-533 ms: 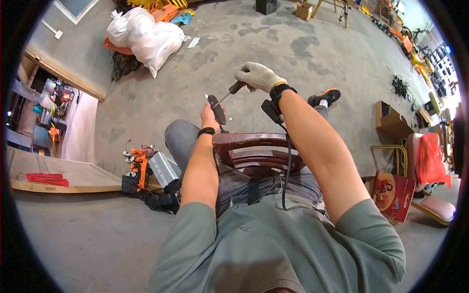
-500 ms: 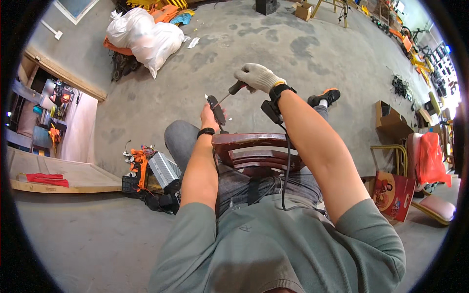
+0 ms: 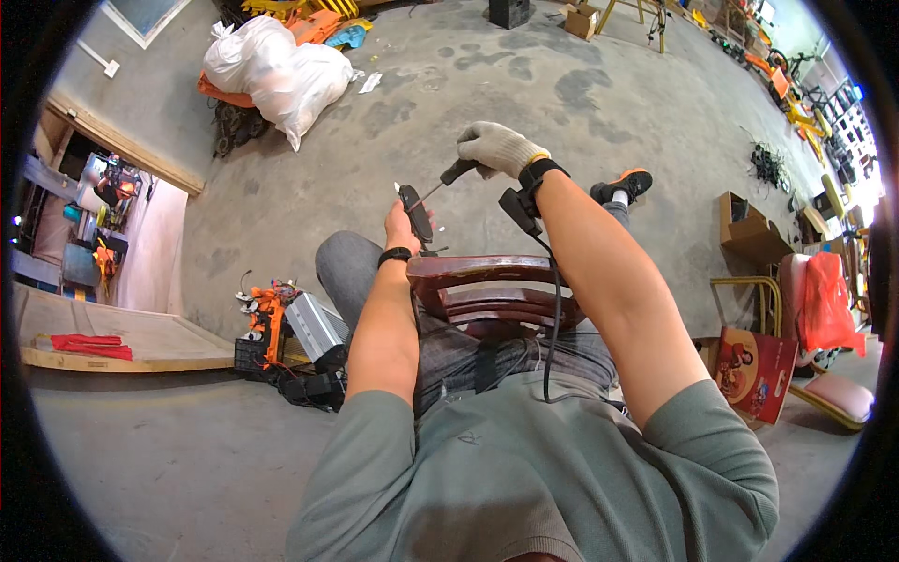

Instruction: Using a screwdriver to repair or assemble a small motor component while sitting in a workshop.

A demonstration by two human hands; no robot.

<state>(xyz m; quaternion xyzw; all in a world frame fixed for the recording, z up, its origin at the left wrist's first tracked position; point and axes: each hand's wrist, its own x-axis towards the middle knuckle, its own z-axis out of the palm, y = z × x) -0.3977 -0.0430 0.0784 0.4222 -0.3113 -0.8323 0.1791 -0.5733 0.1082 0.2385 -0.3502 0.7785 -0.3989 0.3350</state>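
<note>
- On my feed, the bare left hand [image 3: 397, 223] is near centre frame: fingers curled round a dark elongated part [image 3: 419, 214], gripping it at the sides; most fingertips hidden.
- Right hand [image 3: 496, 148], pale knit glove, upper centre: fingers closed round the dark handle of a screwdriver [image 3: 459, 171].
- Screwdriver slants down-left; shaft reaches the part's face. I can't tell if the tip is seated.
- Part shows just above the wooden chair back [image 3: 487, 266], held clear of the concrete floor [image 3: 281, 220].
- My guess: part is light, stiff, smooth, maybe slippery; fragility unclear. I'd hold it by the long edges, face clear.
- Screwdriver looks rigid and light; I'd grip the thick handle, not the thin shaft.
- Around: white bags [image 3: 276, 75] upper left, silver box [image 3: 316, 326] lower left, red bag [image 3: 826, 304] at right.
</note>
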